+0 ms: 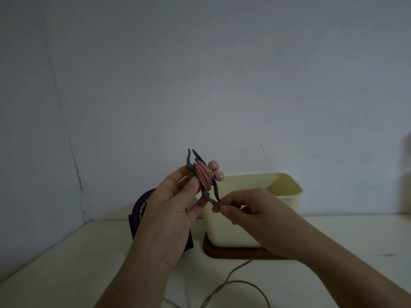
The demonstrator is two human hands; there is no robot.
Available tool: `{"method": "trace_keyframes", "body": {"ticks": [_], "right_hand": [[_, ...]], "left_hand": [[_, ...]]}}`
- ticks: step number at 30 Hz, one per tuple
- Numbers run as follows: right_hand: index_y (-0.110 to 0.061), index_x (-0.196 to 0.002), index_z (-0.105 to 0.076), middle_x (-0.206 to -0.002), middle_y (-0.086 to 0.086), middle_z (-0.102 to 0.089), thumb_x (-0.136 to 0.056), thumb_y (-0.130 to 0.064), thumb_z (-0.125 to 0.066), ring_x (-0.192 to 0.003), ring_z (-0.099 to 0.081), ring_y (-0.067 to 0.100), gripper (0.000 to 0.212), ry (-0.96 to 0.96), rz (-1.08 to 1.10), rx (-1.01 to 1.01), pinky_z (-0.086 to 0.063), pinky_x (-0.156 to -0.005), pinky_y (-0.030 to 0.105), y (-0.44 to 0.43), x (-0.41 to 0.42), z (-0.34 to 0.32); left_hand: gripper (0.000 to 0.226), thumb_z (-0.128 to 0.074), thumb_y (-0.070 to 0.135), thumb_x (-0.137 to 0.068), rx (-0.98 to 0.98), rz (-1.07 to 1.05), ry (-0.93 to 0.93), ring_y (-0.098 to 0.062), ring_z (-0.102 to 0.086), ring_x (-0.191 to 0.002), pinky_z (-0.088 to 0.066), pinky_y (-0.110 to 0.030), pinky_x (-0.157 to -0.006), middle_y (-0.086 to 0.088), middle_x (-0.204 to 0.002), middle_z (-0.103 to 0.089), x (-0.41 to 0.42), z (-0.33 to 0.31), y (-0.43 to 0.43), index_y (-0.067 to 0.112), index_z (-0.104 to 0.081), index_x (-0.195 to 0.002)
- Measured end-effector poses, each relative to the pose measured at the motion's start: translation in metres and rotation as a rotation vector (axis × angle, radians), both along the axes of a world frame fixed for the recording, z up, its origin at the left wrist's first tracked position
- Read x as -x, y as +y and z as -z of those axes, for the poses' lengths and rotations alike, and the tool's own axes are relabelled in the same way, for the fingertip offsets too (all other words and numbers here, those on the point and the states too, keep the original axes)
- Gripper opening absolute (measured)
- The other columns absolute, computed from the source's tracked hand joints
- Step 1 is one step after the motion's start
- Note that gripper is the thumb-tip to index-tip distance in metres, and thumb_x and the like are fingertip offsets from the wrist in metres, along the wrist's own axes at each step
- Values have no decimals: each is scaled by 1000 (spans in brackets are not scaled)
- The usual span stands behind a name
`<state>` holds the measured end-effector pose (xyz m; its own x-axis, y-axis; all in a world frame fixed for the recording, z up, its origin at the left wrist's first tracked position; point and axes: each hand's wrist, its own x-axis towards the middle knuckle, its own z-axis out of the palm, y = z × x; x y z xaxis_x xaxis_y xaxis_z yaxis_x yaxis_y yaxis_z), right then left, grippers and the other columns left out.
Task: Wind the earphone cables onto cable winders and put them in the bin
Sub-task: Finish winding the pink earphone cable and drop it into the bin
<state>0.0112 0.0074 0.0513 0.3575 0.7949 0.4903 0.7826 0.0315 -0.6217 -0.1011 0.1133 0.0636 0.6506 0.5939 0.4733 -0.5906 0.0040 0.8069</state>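
Above the worktop (pixel 66 263), left hand (pixel 169 210) fingers clamp a winder (pixel 208 196) wound with pink cable (pixel 202 174). Right hand (pixel 251 210) fingers pinch its lower tip before the bin (pixel 233 230).

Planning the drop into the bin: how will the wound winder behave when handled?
Probably light: the left hand holds the winder with just thumb and fingers. Its thin curved arms look bendy. The earbuds stick out free, so may snag.
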Motion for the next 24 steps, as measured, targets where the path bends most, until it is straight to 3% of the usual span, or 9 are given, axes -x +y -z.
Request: {"method": "trace_keyframes", "body": {"ticks": [2, 6, 9, 13, 20, 24], "right_hand": [[-28, -103, -71, -60, -26, -51, -95, -29, -52, -63, -50, -11, 21, -168, 34, 23, -37, -60, 7, -5, 5, -3], [-30, -109, -69, -76, -20, -52, -97, -27, -47, -74, -51, 2, 26, -347, 114, 73, -43, -69, 15, -9, 7, -8], [-31, -111, -67, -91, -12, -59, -97, -30, -45, -82, -53, 7, 26, -407, 144, 102, -49, -77, 29, -13, 9, -10], [-31, -111, -66, -95, -10, -60, -98, -30, -43, -85, -55, 10, 26, -442, 165, 102, -50, -77, 35, -15, 9, -13], [-26, -97, -69, -77, -14, -54, -95, -30, -47, -72, -50, 5, 23, -464, 172, 97, -48, -74, 32, -15, 5, -13], [-35, -76, -64, -70, -10, -56, -88, -38, -57, -64, -51, 6, 14, -398, 220, 33, -48, -65, 26, -24, -4, -22]], "left_hand": [[24, -45, 4, -92, 30, 9, 18, -15, -72, -86, -57, -21, -67, -8, -99, -75, -1, 1, 2, 8, -68, -99], [25, -45, 6, -93, 58, 31, 72, -14, -72, -87, -58, -22, -68, -8, -101, -75, -3, 4, 5, 7, -69, -103], [30, -48, 9, -88, 109, 82, 115, -15, -71, -93, -58, -26, -80, -10, -107, -73, -3, 5, 8, 5, -67, -111], [27, -50, 9, -89, 250, 122, 153, -15, -68, -94, -46, -32, -95, -9, -105, -73, -3, 7, 14, 5, -69, -108], [25, -44, 4, -97, 11, -8, 295, -8, -71, -88, -53, -22, -69, -1, -98, -76, -10, 16, 7, 13, -65, -107], [25, -43, -3, -97, -73, 30, 326, -9, -72, -78, -57, -20, -65, -1, -89, -76, -9, 15, 3, 11, -62, -106]]}}
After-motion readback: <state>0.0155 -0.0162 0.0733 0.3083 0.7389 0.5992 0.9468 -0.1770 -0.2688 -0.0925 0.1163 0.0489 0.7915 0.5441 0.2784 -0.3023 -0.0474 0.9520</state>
